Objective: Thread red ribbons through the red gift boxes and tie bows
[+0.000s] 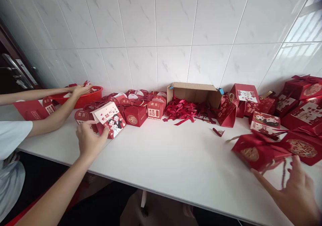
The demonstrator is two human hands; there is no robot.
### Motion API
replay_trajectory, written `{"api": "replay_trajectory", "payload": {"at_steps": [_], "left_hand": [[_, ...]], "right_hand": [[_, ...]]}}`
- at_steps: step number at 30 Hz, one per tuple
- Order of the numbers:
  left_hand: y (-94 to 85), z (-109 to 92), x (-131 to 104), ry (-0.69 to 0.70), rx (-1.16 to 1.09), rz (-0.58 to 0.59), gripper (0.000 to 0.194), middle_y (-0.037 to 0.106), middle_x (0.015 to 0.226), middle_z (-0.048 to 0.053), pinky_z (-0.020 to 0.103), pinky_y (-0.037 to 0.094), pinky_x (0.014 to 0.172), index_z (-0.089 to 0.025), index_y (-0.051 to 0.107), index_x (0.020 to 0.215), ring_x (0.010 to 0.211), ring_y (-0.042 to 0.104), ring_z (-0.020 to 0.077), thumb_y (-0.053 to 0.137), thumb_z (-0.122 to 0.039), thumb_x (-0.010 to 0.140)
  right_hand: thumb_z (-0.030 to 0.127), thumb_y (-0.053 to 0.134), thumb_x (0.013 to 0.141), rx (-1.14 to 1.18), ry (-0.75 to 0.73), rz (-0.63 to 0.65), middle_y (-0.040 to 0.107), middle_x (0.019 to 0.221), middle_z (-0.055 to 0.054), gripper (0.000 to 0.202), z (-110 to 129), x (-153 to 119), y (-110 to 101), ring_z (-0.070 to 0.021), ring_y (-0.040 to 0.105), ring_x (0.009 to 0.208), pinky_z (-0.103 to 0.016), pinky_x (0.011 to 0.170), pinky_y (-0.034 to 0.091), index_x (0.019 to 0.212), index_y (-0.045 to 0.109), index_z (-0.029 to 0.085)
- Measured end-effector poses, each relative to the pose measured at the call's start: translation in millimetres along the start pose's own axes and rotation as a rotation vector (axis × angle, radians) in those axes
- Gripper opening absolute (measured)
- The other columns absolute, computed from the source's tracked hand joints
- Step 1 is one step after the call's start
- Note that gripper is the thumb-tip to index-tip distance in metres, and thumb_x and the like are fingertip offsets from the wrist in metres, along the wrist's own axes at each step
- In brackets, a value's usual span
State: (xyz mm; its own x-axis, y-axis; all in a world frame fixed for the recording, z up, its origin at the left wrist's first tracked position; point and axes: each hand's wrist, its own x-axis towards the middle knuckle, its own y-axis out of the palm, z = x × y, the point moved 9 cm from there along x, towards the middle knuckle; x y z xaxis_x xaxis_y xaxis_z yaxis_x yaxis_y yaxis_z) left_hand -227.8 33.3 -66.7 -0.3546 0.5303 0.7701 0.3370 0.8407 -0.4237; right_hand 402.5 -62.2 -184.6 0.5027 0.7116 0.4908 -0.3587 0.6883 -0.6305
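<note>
A: What could be going wrong here?

B: The left hand point(90, 138) is pinching the couple-print box point(114, 120) between thumb and curled fingers — a loose pinch might be letting it drop into the gold-emblem box point(135, 114) just past the fingertips. The right hand point(294, 189) is spreading wide beside the bow-topped box point(261, 152); too blurry to tell if it's gripping. The dangling cord point(284, 174) could be snagging those fingers.

A: Which way's the couple one pointing?

B: Print's facing the wearer, top leaning up-left, long axis slanting down-right past the thumb.
</note>
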Motion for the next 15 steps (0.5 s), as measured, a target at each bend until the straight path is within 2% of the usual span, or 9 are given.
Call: {"api": "replay_trajectory", "payload": {"at_steps": [2,3,4,6,8,10,12,15], "left_hand": [[-3.2,2.1,10.0,-0.009,0.046,-0.023,0.032,0.049,0.109,0.010,0.063,0.023,0.104,-0.021,0.042,0.094,0.121,0.036,0.0366,0.063,-0.025,0.070],[2.2,-2.4,12.2,0.011,0.053,0.007,0.029,0.049,0.111,0.010,0.063,0.021,0.105,-0.021,0.043,0.094,0.123,0.035,0.0363,0.062,-0.025,0.072],[12.8,-9.8,12.3,0.046,0.049,0.068,0.026,0.051,0.110,0.008,0.059,0.023,0.107,-0.021,0.045,0.093,0.122,0.037,0.0344,0.061,-0.026,0.074],[46.4,-28.9,6.5,0.129,0.019,0.249,0.021,0.056,0.103,0.004,0.047,0.034,0.104,-0.022,0.050,0.089,0.112,0.049,0.0280,0.062,-0.029,0.074],[84.5,-44.1,-1.2,0.163,-0.008,0.398,0.031,0.059,0.101,0.004,0.038,0.042,0.098,-0.023,0.055,0.093,0.105,0.055,0.0258,0.068,-0.036,0.068],[113.5,-47.5,0.4,0.098,-0.006,0.398,0.058,0.054,0.118,0.012,0.042,0.038,0.102,-0.017,0.052,0.112,0.117,0.048,0.0317,0.072,-0.044,0.064],[135.0,-41.8,8.1,-0.014,-0.004,0.346,0.078,0.043,0.130,0.019,0.048,0.034,0.105,-0.012,0.041,0.128,0.126,0.039,0.0370,0.070,-0.049,0.066],[152.1,-27.7,20.0,-0.157,-0.017,0.262,0.085,0.031,0.138,0.023,0.056,0.030,0.105,-0.012,0.035,0.134,0.131,0.029,0.0432,0.067,-0.053,0.067]], "right_hand": [[0.071,0.051,0.070,-0.119,0.087,0.007,0.038,0.141,-0.029,0.108,-12.9,-0.3,3.1,-0.0484,0.035,0.131,-0.060,0.102,0.037,0.150,0.014,0.009],[0.071,0.048,0.071,-0.138,0.100,0.037,0.038,0.141,-0.029,0.104,-14.8,-3.3,9.2,-0.0475,0.035,0.131,-0.059,0.102,0.037,0.149,0.018,0.009],[0.071,0.046,0.072,-0.158,0.098,0.073,0.037,0.142,-0.027,0.100,-15.0,-7.0,16.6,-0.0476,0.036,0.131,-0.060,0.101,0.038,0.148,0.022,0.010],[0.071,0.047,0.072,-0.224,0.104,0.124,0.035,0.144,-0.024,0.093,-17.1,-14.2,29.2,-0.0495,0.040,0.127,-0.066,0.095,0.040,0.146,0.030,0.017],[0.070,0.049,0.073,-0.280,0.112,0.165,0.032,0.146,-0.021,0.086,-21.6,-18.2,37.9,-0.0509,0.041,0.125,-0.067,0.090,0.042,0.143,0.035,0.023],[0.069,0.048,0.074,-0.289,0.102,0.187,0.032,0.145,-0.021,0.082,-24.5,-19.0,41.3,-0.0504,0.040,0.126,-0.065,0.089,0.044,0.141,0.038,0.023],[0.068,0.046,0.076,-0.290,0.086,0.188,0.033,0.144,-0.021,0.079,-24.5,-19.2,40.1,-0.0493,0.040,0.127,-0.064,0.088,0.046,0.140,0.039,0.023],[0.065,0.042,0.081,-0.298,0.042,0.179,0.036,0.142,-0.020,0.073,-18.1,-21.4,37.6,-0.0471,0.040,0.127,-0.062,0.088,0.046,0.140,0.038,0.022]]}}
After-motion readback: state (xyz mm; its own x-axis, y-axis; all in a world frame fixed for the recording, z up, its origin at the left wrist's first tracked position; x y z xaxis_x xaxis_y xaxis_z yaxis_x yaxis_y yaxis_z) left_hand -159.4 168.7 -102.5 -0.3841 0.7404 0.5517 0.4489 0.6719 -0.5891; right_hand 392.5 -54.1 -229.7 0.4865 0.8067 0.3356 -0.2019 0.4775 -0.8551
